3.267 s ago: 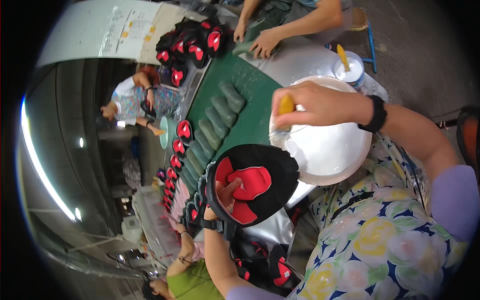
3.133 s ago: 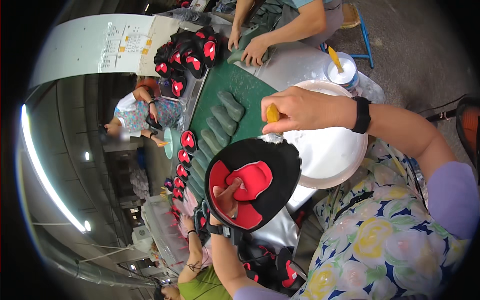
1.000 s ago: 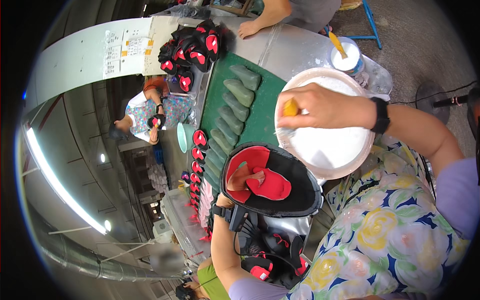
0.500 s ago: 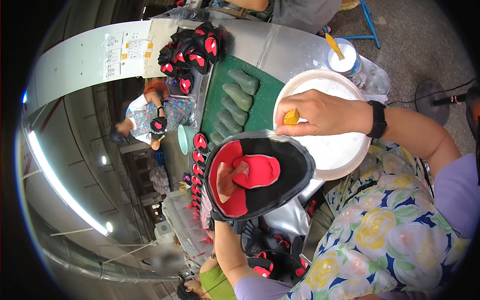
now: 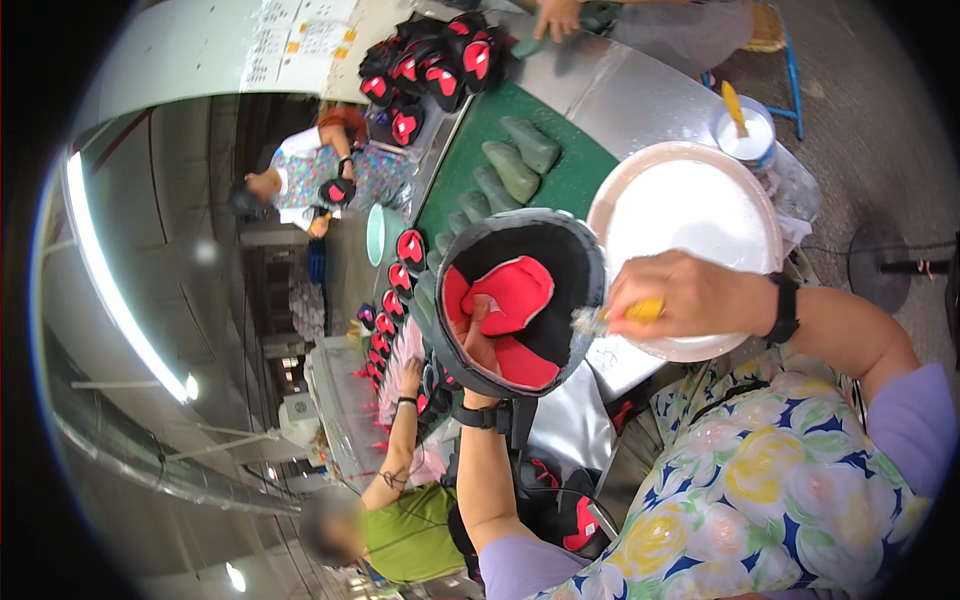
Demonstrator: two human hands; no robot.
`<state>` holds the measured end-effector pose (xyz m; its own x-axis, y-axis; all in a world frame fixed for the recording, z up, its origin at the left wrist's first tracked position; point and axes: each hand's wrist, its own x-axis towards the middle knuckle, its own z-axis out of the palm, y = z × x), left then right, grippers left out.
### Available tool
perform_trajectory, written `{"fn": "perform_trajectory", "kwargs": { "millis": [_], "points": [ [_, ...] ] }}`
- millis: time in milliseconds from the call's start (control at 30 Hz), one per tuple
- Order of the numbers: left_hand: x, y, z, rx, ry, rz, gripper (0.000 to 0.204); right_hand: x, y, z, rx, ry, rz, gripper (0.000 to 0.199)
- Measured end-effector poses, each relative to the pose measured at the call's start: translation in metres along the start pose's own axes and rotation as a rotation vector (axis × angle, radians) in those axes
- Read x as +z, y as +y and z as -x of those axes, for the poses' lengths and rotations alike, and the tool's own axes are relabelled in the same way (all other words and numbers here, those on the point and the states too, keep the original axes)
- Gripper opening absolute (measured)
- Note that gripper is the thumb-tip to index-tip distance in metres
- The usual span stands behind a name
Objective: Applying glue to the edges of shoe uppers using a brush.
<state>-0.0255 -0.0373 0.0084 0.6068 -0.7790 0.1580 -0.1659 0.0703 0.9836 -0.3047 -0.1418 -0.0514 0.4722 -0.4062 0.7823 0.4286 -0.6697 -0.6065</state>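
Note:
My left hand [image 5: 481,345] reaches inside a black shoe upper with red lining [image 5: 518,292] and grips it, holding its wide opening up toward me. My right hand [image 5: 690,290] is closed round the yellow handle of a brush [image 5: 642,310]. The pale, wet-looking bristles are at the right edge of the upper, apparently touching it. Beside and beyond my right hand is a round pale basin [image 5: 769,225] of white liquid.
Several green shoe lasts [image 5: 510,170] line a green belt [image 5: 575,170]. A pot [image 5: 748,152] of white liquid holds another yellow-handled brush. More black-and-red uppers [image 5: 440,75] are piled at the far end. A teal bowl [image 5: 376,236] and co-workers [image 5: 420,530] are to the left.
My right hand has come nearer and down, taking the brush from the upper's far edge to its right edge. My left hand has turned and raised the upper. A co-worker's hand appears at the top.

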Motion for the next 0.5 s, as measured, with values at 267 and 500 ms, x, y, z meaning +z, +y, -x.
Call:
{"fn": "perform_trajectory", "kwargs": {
  "millis": [267, 500],
  "points": [
    [-0.189, -0.155, 0.001, 0.849, 0.232, -1.464, 0.046, -0.023, 0.015, 0.002, 0.298, 0.154, 0.120, 0.011],
    [-0.252, -0.274, -0.025, 0.076, 0.432, -0.355, 0.083, -0.007, 0.040, 0.023, 0.540, 0.063, 0.224, 0.005]
  ]
}}
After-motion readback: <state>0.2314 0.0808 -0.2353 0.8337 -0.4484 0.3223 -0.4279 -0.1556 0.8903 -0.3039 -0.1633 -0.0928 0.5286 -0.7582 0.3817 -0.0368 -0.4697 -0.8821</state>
